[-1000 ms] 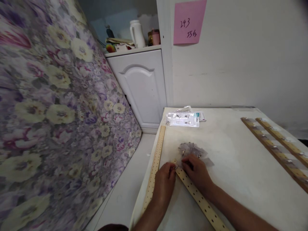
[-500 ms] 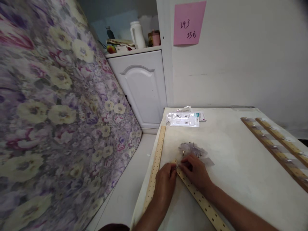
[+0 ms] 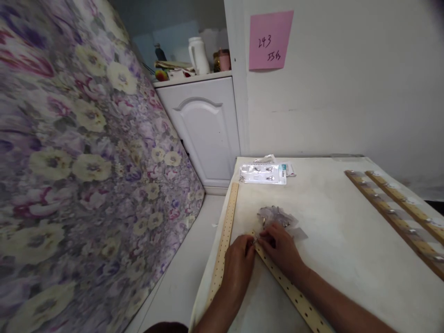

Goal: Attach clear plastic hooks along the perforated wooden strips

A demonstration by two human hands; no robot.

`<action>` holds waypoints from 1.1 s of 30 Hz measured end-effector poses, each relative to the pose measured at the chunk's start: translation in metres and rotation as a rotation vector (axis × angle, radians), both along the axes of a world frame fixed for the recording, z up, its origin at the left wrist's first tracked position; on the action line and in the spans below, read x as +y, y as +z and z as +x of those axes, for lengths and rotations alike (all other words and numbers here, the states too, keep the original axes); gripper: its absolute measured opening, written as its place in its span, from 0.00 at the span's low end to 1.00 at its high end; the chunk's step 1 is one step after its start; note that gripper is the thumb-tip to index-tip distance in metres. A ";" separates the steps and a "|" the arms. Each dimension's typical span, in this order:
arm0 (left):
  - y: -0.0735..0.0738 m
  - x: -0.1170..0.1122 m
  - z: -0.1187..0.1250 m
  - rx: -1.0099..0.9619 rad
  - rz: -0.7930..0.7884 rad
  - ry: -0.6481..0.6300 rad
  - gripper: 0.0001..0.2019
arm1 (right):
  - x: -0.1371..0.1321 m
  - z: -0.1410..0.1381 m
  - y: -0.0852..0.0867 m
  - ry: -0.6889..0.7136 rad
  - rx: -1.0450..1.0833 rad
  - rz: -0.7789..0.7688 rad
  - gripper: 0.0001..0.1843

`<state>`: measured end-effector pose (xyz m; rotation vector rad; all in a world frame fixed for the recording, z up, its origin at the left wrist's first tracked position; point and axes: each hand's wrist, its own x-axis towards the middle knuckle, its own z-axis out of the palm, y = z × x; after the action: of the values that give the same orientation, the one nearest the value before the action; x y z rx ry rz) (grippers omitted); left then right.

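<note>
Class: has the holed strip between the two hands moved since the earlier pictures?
No: judged against the white table, the holed strip shows no clear shift in any direction; its far end keeps its spot.

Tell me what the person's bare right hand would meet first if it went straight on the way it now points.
Probably the bare left hand, facing it across the tiny shiny piece between them; exact depth is unclear.

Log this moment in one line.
left hand: far end of perforated strip; right hand: same end, close by; anything held: indistinct; translucent packets: just beyond
</note>
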<state>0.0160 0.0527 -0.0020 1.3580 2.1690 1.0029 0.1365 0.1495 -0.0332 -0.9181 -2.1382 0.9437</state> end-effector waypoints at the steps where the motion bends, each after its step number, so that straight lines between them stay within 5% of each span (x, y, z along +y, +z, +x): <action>1: 0.000 0.000 0.000 0.005 0.001 -0.002 0.08 | 0.000 0.001 0.000 0.008 0.007 0.002 0.03; 21: 0.007 -0.010 0.000 0.045 0.021 0.004 0.06 | 0.002 0.020 0.002 -0.064 0.185 0.109 0.08; 28: 0.018 -0.015 0.000 0.029 0.011 0.012 0.07 | 0.043 0.058 0.009 -0.293 0.132 0.139 0.08; 33: 0.024 -0.019 0.007 0.042 -0.052 -0.041 0.06 | 0.060 0.068 -0.007 -0.270 -0.019 0.077 0.14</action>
<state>0.0229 0.0335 0.0219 1.4054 2.1728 0.9046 0.2047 0.2099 -0.0403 -1.1463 -1.9880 0.7153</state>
